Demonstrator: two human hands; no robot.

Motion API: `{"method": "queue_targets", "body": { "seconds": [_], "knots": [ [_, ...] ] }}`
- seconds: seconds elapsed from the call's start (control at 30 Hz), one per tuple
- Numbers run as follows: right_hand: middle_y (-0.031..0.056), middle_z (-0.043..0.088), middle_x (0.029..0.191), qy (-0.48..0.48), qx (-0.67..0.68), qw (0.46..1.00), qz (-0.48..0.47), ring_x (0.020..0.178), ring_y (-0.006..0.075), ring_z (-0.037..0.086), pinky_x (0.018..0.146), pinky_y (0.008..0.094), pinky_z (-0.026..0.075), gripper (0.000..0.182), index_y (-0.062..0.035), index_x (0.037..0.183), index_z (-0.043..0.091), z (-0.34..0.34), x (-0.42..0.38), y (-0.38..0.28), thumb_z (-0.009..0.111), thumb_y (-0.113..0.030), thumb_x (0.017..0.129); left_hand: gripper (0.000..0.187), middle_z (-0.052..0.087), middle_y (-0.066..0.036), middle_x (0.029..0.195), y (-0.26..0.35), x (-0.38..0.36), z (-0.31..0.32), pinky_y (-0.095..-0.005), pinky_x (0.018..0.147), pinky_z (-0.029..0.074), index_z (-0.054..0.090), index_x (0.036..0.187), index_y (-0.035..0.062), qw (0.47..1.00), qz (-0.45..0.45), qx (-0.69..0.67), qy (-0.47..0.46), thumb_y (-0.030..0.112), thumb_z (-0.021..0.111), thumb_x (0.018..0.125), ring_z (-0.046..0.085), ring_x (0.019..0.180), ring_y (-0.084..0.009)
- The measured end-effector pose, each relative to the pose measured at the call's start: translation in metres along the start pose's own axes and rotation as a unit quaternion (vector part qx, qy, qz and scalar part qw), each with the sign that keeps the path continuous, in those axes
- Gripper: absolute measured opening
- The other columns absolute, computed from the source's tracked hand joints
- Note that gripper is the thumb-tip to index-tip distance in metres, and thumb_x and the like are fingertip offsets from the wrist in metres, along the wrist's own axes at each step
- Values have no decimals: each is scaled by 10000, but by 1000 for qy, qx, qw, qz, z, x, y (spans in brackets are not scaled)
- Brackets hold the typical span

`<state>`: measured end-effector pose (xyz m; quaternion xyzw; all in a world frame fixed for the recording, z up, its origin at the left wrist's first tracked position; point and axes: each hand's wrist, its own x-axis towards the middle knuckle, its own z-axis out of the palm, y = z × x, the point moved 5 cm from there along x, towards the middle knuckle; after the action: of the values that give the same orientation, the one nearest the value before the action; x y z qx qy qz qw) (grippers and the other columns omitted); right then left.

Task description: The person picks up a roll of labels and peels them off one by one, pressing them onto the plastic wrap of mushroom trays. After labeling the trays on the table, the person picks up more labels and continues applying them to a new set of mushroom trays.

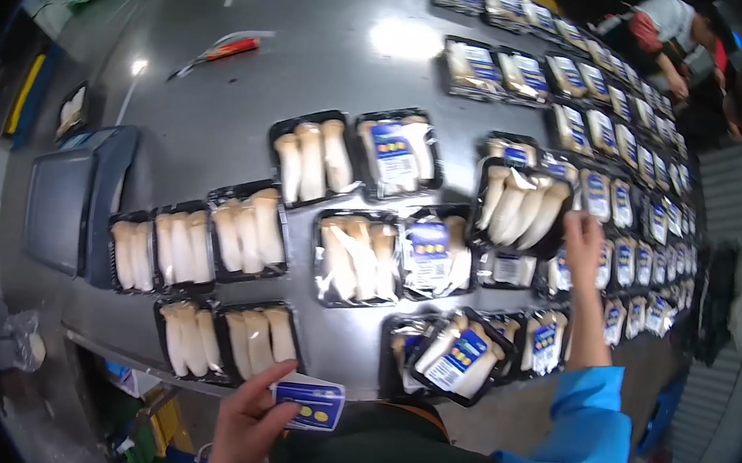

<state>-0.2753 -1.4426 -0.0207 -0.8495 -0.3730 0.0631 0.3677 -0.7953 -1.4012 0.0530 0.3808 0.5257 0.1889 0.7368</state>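
Observation:
Between the thumb and fingers of my left hand [253, 419], low at the table's front edge, is a blue and white label card [309, 403]. My right hand [583, 242] grips the right edge of an unlabelled black tray of mushrooms [520, 209], held above labelled packs. Left of it stand a labelled pack [398, 155] and an unlabelled pack [313, 159]. Nearer to me are another unlabelled pack [357, 259] and a labelled pack [437, 250]. A labelled pack [459, 356] lies tilted on others at the front edge.
Rows of labelled packs [604, 133] cover the right side of the metal table [220, 114]. Unlabelled packs [248, 228] stand at the left, beside a grey device [72, 202]. A red-handled tool [232, 48] lies farther back. Another person [668, 37] bends over the far right.

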Motion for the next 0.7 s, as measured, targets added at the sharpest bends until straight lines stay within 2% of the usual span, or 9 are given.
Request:
{"method": "queue_targets", "body": {
  "seconds": [0.07, 0.17, 0.27, 0.3, 0.33, 0.37, 0.4, 0.5, 0.7],
  "knots": [
    [-31, 482, 667, -32, 143, 954, 262, 561, 65, 436, 471, 214, 354, 186, -51, 901, 543, 11, -53, 37, 557, -230, 853, 341, 642, -99, 877, 3, 5, 9, -203, 685, 462, 513, 1146, -44, 999, -7, -32, -31, -51, 552, 806, 590, 766, -95],
    [127, 609, 933, -102, 47, 937, 330, 818, 215, 567, 701, 341, 474, 471, -4, 1105, 509, 15, -98, 39, 617, -335, 787, 379, 610, -96, 992, -21, 10, -4, -240, 758, 454, 497, 1169, -39, 987, 13, 150, -60, -24, 539, 793, 575, 846, -127],
    [210, 500, 1122, 46, -98, 993, -38, 1002, 284, 503, 837, 404, 413, 540, -6, 1178, 433, 6, -123, -35, 648, -267, 757, 230, 628, -83, 973, -5, 4, 6, -233, 752, 445, 581, 1074, -39, 944, 94, 311, -65, -2, 517, 856, 568, 855, -122],
    [196, 515, 1120, -218, 54, 967, 121, 1019, 257, 510, 849, 381, 415, 503, -15, 1187, 439, 20, -136, -80, 599, -286, 795, 208, 623, -89, 980, 3, 2, 14, -239, 777, 441, 595, 1044, -46, 942, 129, 302, -77, 2, 518, 857, 569, 878, -137],
    [182, 531, 1117, -436, 98, 841, 305, 1036, 231, 517, 861, 359, 416, 471, -24, 1196, 445, 26, -165, -128, 551, -305, 833, 208, 623, -89, 980, 5, 1, 18, -239, 777, 441, 595, 1044, -46, 937, 139, 307, -88, 2, 518, 857, 569, 878, -137],
    [151, 502, 1206, -447, 265, 854, 6, 1131, 253, 475, 941, 336, 374, 441, -34, 1202, 470, 45, -185, -170, 528, -316, 868, 212, 620, -92, 987, 4, 2, 19, -242, 782, 442, 591, 1050, -47, 937, 125, 311, -99, 4, 521, 856, 567, 888, -140],
    [160, 523, 1170, -467, 339, 811, -97, 1094, 265, 503, 928, 330, 389, 426, -42, 1183, 490, 48, -210, -208, 529, -326, 868, 217, 617, -96, 994, 6, 2, 21, -246, 786, 442, 587, 1056, -48, 936, 113, 316, -107, 6, 523, 856, 565, 898, -143],
    [129, 556, 889, -443, 274, 832, -190, 820, 337, 542, 683, 405, 444, 254, -39, 997, 560, 53, -232, -257, 537, -249, 854, 187, 613, -86, 981, 22, -6, 31, -244, 786, 439, 593, 1028, -47, 953, 123, 260, -95, 16, 523, 867, 558, 897, -139],
    [103, 591, 827, -388, 244, 853, -250, 753, 311, 577, 639, 381, 465, 183, -69, 942, 601, 41, -240, -271, 564, -204, 823, 131, 585, -34, 815, 17, -21, 14, -206, 649, 410, 599, 960, -26, 916, 162, 367, 7, 56, 539, 877, 497, 726, -81]
  ]
}}
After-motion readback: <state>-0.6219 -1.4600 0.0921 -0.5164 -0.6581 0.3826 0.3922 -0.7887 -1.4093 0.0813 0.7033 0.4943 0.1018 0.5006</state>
